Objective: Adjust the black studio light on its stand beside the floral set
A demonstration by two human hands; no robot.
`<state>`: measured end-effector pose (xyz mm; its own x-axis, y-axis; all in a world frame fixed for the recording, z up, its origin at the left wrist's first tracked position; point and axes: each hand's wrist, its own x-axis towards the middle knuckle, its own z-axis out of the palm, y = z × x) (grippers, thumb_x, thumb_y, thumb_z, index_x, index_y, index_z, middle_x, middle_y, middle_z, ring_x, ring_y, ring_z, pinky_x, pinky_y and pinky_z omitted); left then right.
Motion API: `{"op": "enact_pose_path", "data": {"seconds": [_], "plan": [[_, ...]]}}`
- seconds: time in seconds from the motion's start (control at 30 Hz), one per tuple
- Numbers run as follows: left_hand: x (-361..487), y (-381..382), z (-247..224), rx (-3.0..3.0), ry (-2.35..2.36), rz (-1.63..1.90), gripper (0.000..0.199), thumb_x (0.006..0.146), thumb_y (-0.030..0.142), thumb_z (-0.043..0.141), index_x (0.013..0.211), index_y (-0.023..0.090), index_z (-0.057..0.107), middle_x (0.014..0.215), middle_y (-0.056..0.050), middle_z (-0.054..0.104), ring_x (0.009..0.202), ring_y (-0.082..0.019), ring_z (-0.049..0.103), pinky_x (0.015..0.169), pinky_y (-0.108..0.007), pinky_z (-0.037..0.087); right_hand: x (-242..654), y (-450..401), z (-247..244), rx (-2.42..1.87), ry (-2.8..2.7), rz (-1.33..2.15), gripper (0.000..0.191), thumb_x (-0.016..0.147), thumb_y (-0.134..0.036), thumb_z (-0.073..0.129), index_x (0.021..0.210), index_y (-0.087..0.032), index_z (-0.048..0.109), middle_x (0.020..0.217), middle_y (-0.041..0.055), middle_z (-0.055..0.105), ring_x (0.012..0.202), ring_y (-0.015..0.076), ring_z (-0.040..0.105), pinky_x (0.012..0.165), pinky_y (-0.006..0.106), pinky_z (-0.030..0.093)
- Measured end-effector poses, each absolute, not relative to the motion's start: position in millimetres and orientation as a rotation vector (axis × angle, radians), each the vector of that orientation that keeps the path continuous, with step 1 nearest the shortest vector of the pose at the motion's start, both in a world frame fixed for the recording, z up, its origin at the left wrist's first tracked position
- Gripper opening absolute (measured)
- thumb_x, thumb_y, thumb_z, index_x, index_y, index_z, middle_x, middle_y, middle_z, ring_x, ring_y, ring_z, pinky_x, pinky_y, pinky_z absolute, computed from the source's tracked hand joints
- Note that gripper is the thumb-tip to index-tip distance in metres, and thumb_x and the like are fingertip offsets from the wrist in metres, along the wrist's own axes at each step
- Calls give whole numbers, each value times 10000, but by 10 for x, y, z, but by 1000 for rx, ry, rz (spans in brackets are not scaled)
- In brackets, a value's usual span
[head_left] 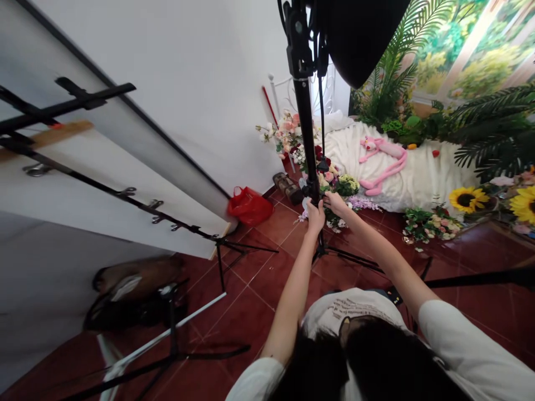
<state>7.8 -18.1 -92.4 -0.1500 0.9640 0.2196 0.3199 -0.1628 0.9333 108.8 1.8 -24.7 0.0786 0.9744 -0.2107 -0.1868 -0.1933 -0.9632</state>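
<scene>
A black light stand (307, 128) rises in the middle of the view, with a large black lamp head (361, 39) at its top and a cable hanging alongside. My left hand (315, 216) is closed round the pole at its lower joint. On the right side of the same joint, my right hand (334, 203) has its fingers closed on a small part, perhaps a knob; the fingers hide most of it. Both arms are stretched forward, and the hands nearly touch each other.
At left, a black crossbar with metal clips (129, 191) holds a white board (125, 172). A red bag (249, 206) sits by the wall. Flowers (288, 133), a pink plush toy (387, 149) on white cloth, and sunflowers (468, 199) lie beyond. Tripod legs (355, 257) spread over the tiles.
</scene>
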Motion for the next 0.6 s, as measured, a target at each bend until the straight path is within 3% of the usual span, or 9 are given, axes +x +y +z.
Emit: {"op": "enact_pose_path", "data": {"seconds": [0.13,0.43,0.6], "plan": [[86,-202,-904,1499,1484,1327,448,982,462,430,1276,133,352,1365,-268,512,1340,-282,511,1136,-467,374,1043,-27,-359,-1183,-743,1464,234,847,-413,626,743,-221,545,649,-13,643,723,147,642,698,241,502],[73,-290,-804,1528,1496,1325,430,982,470,434,1268,153,385,1320,-244,565,1289,-292,562,1086,-470,424,948,51,-537,-1091,-759,1558,307,874,-509,551,853,-220,652,718,53,707,814,239,678,778,358,573],[68,-311,-777,1535,1493,1310,453,983,497,423,1277,153,396,1339,-253,563,1309,-297,555,1089,-470,423,912,93,-505,-1067,-800,1529,417,865,-643,523,781,-244,606,709,55,698,829,250,681,772,369,576]]}}
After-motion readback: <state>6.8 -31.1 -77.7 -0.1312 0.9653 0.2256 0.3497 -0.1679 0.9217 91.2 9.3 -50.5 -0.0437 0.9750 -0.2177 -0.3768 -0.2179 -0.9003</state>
